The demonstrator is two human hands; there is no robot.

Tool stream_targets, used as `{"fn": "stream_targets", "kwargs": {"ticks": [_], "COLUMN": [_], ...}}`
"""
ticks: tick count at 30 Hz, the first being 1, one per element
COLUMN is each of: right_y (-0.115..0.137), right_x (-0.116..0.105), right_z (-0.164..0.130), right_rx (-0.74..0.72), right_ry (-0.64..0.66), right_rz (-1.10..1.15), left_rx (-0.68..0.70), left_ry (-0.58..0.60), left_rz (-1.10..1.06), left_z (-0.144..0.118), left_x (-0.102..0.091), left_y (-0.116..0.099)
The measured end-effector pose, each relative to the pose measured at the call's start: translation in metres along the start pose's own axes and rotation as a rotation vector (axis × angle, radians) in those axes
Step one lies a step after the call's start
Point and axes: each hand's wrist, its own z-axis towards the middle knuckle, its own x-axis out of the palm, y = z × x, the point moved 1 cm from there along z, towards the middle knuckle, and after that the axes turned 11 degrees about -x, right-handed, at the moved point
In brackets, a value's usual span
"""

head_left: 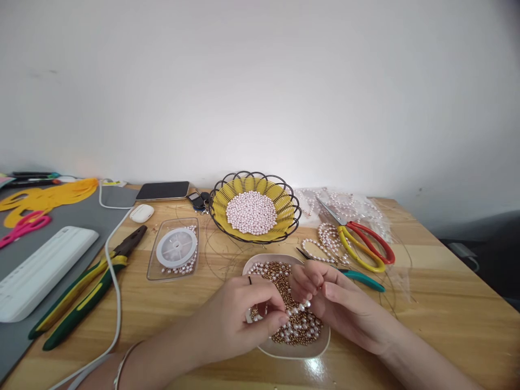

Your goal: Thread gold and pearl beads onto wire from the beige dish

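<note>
Both hands are over a pale dish (300, 355) that holds gold beads (287, 295) and white pearl beads. Thumb and forefinger of my left hand (252, 309), which wears a dark ring, pinch one end of a short pearl bead strand (299, 309). The strand runs across to my right hand (341, 300). There the thumb and fingertips are pressed together just above the strand's other end; what lies between them is too small to make out.
A yellow basket (217, 206) of pearl beads stands behind the dish. To the right lie scissors (365, 244), teal-handled pliers (365, 279) and finished-looking pearl strands (320, 249). At left are a clear box with a thread spool (176, 248), large pliers (91, 292), a white cable (117, 303) and a phone (162, 190).
</note>
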Motion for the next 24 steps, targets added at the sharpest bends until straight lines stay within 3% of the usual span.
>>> {"fn": "stream_targets", "kwargs": {"ticks": [24], "right_y": [0.0077], "right_x": [-0.0005], "right_z": [-0.0003], "right_rx": [-0.158], "right_ry": [-0.028], "right_rz": [-0.361], "left_rx": [-0.02], "left_ry": [-0.026], "left_rz": [0.009], "left_z": [0.0], "left_x": [-0.0011], "left_y": [0.0022]}}
